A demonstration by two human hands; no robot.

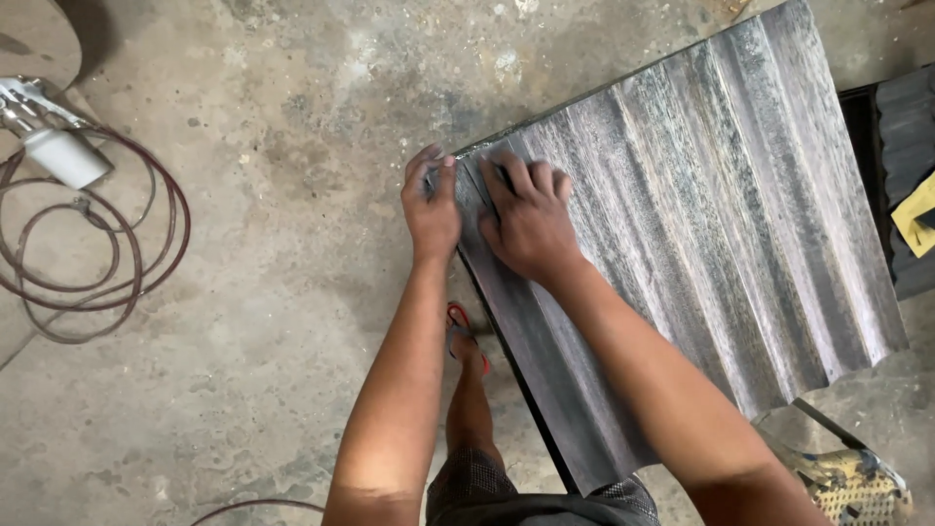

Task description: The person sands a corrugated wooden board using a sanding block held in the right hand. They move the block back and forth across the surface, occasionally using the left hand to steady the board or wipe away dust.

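Observation:
A dark grey fluted wooden panel [711, 224] with long grooves lies tilted across the right half of the head view, raised above the floor. My left hand [431, 206] grips the panel's near left corner, thumb and fingers wrapped over the edge. Beside it, my right hand [527, 222] presses flat on the panel surface with fingers bent; whether something thin lies under its fingers I cannot tell. Both forearms reach up from the bottom of the view. Below the panel edge my leg and a foot in a red sandal [466, 331] show on the floor.
A coiled reddish hose [146, 248] with a white spray gun [58, 146] lies on the stained concrete floor at left. At the right edge sits another dark ribbed panel [906, 127] with a yellow piece [914, 219] on it. A woven stool [857, 487] stands bottom right.

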